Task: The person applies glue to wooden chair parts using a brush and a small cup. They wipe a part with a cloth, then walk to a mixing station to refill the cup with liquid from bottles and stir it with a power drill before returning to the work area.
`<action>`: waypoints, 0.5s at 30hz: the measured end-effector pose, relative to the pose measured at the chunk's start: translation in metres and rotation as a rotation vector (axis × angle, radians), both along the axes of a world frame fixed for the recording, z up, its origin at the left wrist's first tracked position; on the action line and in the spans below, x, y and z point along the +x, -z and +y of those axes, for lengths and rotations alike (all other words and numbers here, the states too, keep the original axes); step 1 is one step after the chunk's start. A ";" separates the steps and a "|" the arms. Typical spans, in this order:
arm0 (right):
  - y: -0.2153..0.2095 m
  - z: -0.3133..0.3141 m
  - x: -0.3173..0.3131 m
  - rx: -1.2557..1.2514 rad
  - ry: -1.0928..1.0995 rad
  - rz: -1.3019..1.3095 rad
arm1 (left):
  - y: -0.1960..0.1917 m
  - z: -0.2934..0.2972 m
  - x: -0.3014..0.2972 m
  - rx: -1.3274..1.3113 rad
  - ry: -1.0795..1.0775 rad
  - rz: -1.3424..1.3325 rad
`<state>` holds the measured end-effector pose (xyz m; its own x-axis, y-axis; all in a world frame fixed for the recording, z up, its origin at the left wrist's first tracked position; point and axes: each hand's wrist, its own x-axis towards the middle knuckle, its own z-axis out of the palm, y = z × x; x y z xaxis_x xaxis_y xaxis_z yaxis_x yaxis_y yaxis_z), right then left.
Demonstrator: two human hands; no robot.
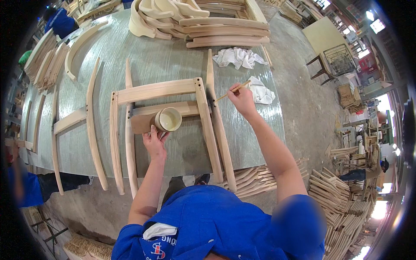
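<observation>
Right hand [242, 99] holds a thin stick [233, 90] at a wooden leg [221, 130], left hand [157, 144] holds a cup [170, 119]

The right hand pinches the stick between thumb and fingers, its lower tip slanting left to dark holes in the leg; whether it touches is too small to tell. The right forearm reaches up and to the left, the elbow bent out to the side. The left hand is curled at the lower left of the cup, thumb upward, its forearm rising steeply from below. The cup contains pale liquid, and a flat brown piece [142, 124] sits against its left side. Cup and hand are above a pale wooden frame [157, 91], its two uprights joined by a crossbar, which overlaps the leg's own frame. Both lie on the film-covered bench [255, 138]. Right of the leg are two white cloths [236, 57] [262, 92]; to the left lies an H-shaped frame [70, 120]. Stacked curved wood pieces [225, 32] fill the bench's far side
</observation>
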<state>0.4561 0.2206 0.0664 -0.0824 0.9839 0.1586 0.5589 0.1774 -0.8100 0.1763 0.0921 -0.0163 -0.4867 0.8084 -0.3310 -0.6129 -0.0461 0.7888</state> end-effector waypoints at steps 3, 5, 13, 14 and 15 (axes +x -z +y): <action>0.000 0.004 -0.004 0.025 -0.006 -0.011 | -0.001 0.000 0.000 -0.007 -0.008 -0.003; 0.004 0.007 -0.006 0.026 -0.010 -0.043 | -0.001 0.000 0.000 -0.010 -0.005 -0.001; 0.018 0.021 -0.017 0.099 -0.198 -0.274 | 0.010 -0.001 -0.006 -0.016 0.004 0.008; 0.017 0.023 -0.017 0.136 -0.215 -0.309 | 0.009 -0.001 -0.006 -0.017 -0.001 0.014; 0.016 0.024 -0.017 0.172 -0.231 -0.343 | 0.008 -0.002 -0.007 -0.019 0.002 0.013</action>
<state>0.4388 0.2442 0.0504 -0.3737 0.8949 0.2438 0.7197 0.4456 -0.5324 0.1698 0.0904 -0.0246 -0.4892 0.8032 -0.3400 -0.6029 -0.0298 0.7972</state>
